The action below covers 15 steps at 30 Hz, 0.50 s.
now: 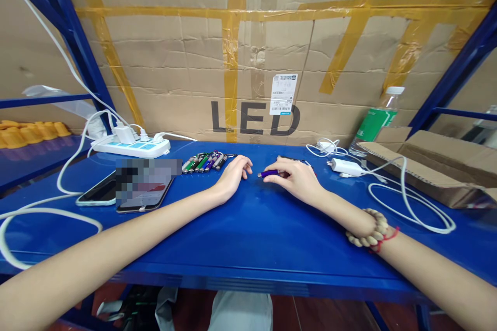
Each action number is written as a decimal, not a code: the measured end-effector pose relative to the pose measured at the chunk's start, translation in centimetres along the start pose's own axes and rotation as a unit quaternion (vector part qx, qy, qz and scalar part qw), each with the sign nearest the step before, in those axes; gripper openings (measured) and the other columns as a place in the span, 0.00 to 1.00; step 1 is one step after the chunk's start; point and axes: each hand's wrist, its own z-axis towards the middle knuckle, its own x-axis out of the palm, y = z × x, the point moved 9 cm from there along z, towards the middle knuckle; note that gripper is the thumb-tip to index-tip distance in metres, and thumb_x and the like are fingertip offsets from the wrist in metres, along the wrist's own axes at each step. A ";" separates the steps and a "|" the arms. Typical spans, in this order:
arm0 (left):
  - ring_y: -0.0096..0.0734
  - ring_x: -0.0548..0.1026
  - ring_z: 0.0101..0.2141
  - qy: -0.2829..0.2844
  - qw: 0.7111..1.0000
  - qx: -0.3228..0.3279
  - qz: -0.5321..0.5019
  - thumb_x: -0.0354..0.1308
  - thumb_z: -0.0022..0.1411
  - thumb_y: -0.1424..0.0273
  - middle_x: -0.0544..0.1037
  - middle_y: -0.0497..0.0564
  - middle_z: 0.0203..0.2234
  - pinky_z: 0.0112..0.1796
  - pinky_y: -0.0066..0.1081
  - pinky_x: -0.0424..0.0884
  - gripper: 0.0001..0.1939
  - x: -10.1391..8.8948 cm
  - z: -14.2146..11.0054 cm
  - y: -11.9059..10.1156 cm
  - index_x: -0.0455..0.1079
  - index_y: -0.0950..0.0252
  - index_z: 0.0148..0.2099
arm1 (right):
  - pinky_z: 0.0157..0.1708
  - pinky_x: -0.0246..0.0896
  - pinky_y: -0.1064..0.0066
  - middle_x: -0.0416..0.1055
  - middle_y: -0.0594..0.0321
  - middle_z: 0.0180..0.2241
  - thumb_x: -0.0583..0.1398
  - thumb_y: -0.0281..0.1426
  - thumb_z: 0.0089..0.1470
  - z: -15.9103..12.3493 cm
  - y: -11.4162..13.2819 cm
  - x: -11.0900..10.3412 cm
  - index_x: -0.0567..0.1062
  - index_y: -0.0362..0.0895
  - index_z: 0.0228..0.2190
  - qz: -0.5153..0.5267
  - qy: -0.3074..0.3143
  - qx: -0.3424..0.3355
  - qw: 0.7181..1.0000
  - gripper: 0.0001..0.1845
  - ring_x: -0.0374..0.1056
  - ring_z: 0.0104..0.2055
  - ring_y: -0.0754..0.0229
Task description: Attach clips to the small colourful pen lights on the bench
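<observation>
My right hand (297, 178) is closed, pinching a small purple flashlight (268, 173) with a silver end, just above the blue tabletop. Partly hidden behind that hand lie a few more slim items, too covered to make out. My left hand (234, 173) rests on its edge with fingers loosely curved and slightly apart, nothing visible in them. Just left of it, a row of several small flashlights (204, 162) in green, purple, black and silver lies on the table. A gap of bare table separates the two hands.
Two phones (101, 189) lie left, below a white power strip (132, 146) with plugs and cables. On the right are a white charger (347, 166), a looped cable, a green-labelled bottle (373, 124) and an open cardboard box (438, 176). A large carton (174, 72) stands behind.
</observation>
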 end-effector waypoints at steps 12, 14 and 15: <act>0.23 0.63 0.21 0.004 1.000 0.001 0.009 0.41 0.57 0.72 0.67 0.46 0.21 0.24 0.24 0.57 0.10 0.0 0.0 0.0 0.61 0.66 0.27 | 0.30 0.54 0.76 0.70 0.66 0.30 0.56 0.40 0.53 0.1 -0.2 0.2 0.75 0.49 0.35 0.014 0.005 0.005 1.000 0.12 0.65 0.32 0.65; 0.23 0.63 0.21 0.003 1.000 0.000 0.011 0.41 0.57 0.72 0.67 0.45 0.20 0.24 0.24 0.57 0.10 0.0 0.0 -0.1 0.61 0.66 0.27 | 0.30 0.54 0.76 0.70 0.66 0.30 0.55 0.40 0.53 0.0 -0.2 0.2 0.75 0.48 0.35 0.013 0.006 0.004 1.000 0.12 0.65 0.32 0.64; 0.23 0.63 0.21 0.003 1.000 0.000 0.013 0.41 0.57 0.73 0.67 0.45 0.20 0.24 0.24 0.57 0.10 0.1 -0.1 -0.1 0.61 0.66 0.27 | 0.30 0.54 0.76 0.70 0.66 0.31 0.55 0.40 0.54 0.0 -0.2 0.2 0.75 0.48 0.35 0.010 0.007 0.003 1.000 0.13 0.65 0.32 0.64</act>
